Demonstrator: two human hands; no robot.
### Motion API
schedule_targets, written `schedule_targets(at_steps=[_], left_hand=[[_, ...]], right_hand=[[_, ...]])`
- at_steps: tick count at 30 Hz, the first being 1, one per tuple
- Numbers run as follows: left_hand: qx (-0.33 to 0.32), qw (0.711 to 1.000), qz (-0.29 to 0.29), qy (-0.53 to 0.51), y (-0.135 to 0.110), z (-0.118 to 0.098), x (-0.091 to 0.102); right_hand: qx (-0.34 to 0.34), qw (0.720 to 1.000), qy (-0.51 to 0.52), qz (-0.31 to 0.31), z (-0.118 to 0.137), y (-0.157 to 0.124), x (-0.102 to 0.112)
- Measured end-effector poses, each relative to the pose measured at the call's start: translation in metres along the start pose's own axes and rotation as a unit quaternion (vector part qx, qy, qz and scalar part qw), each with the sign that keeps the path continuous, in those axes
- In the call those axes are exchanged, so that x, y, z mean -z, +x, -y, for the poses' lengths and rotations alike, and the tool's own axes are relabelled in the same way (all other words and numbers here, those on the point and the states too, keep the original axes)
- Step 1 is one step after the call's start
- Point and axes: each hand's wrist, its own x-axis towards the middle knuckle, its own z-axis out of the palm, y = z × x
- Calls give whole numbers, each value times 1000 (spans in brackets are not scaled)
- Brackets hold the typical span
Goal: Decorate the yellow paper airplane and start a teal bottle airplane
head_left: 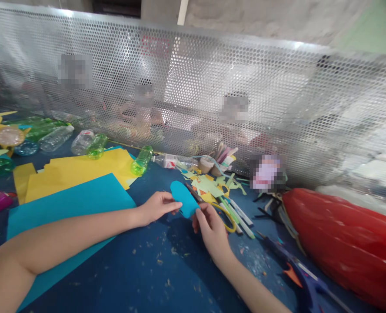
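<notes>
One left hand [158, 208]: we pinch the blue paper [184, 195].
Right hand [212, 228]: we pinch its near edge.
Pens [241, 213]: near our right hand.

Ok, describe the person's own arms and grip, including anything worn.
The left grip and right grip are ungloved; no watch or bracelet shows. The left arm is bare past the elbow, the right arm bare along the forearm; no sleeve is in view.

This looks like a craft workshop: a flecked dark blue tabletop [137, 274] carries yellow paper sheets [82, 171], pale green paper scraps [208, 184], slim white-and-green marker pens [241, 213] and green plastic bottles [142, 160]. Behind stand a silver perforated metal screen [193, 74] and a rough grey wall [261, 21].
</notes>
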Motion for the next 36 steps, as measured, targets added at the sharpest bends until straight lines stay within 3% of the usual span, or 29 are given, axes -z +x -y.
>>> schedule_targets(at_steps=[5, 10, 15, 21, 25, 32, 36], left_hand=[[1, 1000, -9, -17, 0, 2, 0], [5, 999, -13, -48, 0, 1, -1], [2, 998, 41, -48, -1, 2, 0], [-31, 999, 44, 6, -5, -5, 0], [-18, 999, 20, 21, -6, -10, -2], [12, 998, -4, -59, -1, -10, -3], [22, 998, -28, -43, -1, -6, -3]], right_hand=[[5, 999, 16, -37, 4, 1, -1], [6, 999, -15, 43, 3, -3, -1], [22, 997, -31, 70, -2, -3, 0], [-11, 999, 0, 51, -2, -1, 0], [-27, 999, 23, 14, 0, 0, 0], [-36, 999, 34, -15, 4, 0, -1], [-37, 999, 36, 0, 6, -2, -1]])
